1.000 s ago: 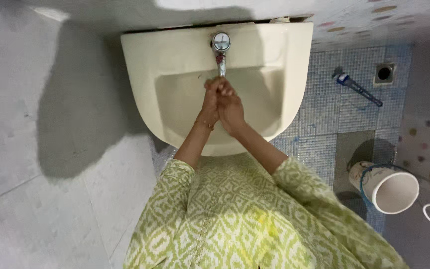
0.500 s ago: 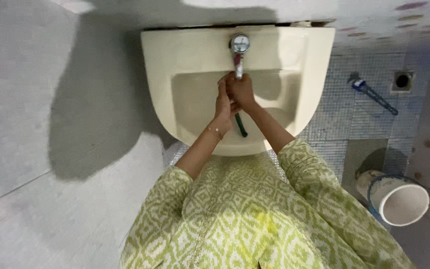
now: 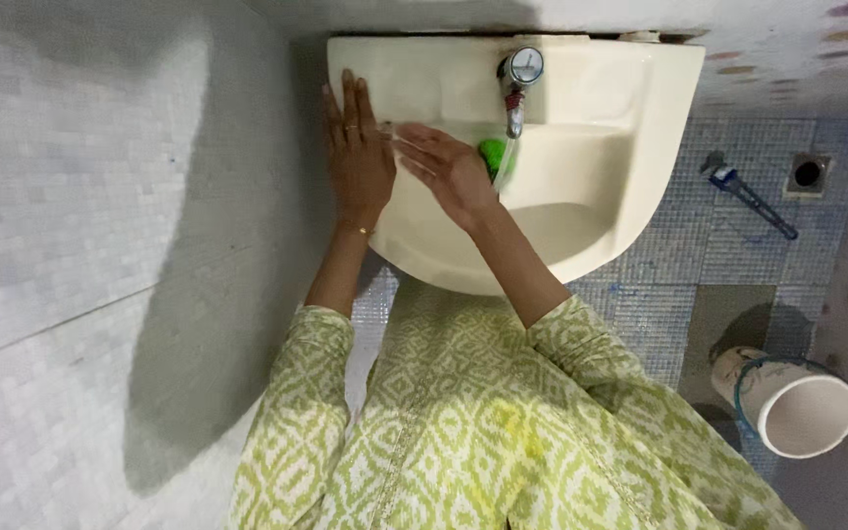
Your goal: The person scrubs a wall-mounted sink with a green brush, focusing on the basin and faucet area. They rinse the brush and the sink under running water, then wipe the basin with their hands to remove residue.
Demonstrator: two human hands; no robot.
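Left hand: the left hand [image 3: 356, 147] lies flat on the left rim of the wash basin [image 3: 640, 147], fingers straight and close together, holding nothing.
Right hand: the right hand [image 3: 447, 169] reaches across the bowl toward the left side, fingers stretched out and slightly spread — empty, its fingertips near the left hand.
Basin: cream colour, fixed to the wall; a metal tap [image 3: 519, 83] stands at the back middle.
Green thing: a small green object [image 3: 492, 155] sits in the bowl just below the tap, partly hidden behind the right hand — I cannot tell what it is.
Floor: a blue-handled tool [image 3: 750, 194] and a round drain [image 3: 809, 173] to the right, a white mug [image 3: 795, 404] lower right.
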